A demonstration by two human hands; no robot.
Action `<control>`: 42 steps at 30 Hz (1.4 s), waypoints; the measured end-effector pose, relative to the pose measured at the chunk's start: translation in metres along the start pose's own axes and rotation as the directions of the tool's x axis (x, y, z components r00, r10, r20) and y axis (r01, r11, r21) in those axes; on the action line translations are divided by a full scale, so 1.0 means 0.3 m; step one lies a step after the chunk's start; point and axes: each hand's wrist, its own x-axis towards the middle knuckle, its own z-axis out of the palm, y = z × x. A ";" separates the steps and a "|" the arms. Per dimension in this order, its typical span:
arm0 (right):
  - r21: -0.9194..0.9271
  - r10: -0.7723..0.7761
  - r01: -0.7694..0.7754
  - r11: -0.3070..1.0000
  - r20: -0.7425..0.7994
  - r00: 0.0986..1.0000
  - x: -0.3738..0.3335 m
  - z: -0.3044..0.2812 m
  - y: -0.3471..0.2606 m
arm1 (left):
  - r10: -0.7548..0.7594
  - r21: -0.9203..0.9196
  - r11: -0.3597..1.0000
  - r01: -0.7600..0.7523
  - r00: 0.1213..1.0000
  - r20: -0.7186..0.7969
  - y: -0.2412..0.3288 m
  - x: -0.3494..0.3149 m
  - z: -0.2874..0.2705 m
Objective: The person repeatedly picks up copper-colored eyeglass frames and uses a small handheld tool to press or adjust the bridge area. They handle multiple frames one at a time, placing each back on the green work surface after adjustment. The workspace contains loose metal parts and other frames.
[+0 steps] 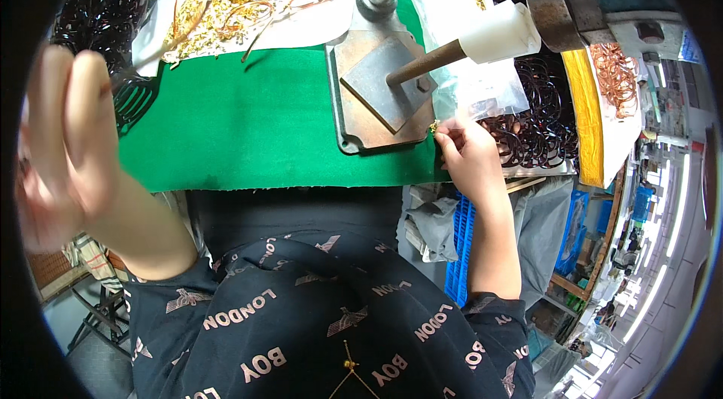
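One small gold-coloured piece (434,127) pinched at tip of right hand (468,152) grip, beside metal press base (351,116); left hand (71,146) blurred, can't tell its grip.

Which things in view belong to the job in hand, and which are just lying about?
In use, it seems: small gold piece pinched by the right hand; metal press; green cloth under it; heap of gold pieces.

Likely just lying about: blue crate; checked cloth; grey cloth.
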 end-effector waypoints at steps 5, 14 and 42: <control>0.019 0.055 -0.056 0.998 0.036 0.998 0.009 -0.007 -0.013 | 0.064 0.479 0.862 0.166 0.902 -0.427 -0.050 -0.087 0.188; -0.339 -0.151 0.148 0.929 0.019 0.988 -0.025 -0.008 -0.075 | 0.025 0.477 0.800 0.363 0.775 -0.632 -0.360 -0.060 0.305; 0.397 -0.234 0.338 0.853 -0.287 0.929 -0.100 -0.157 -0.518 | 0.053 0.238 0.961 0.143 0.746 -0.663 -0.519 0.026 0.327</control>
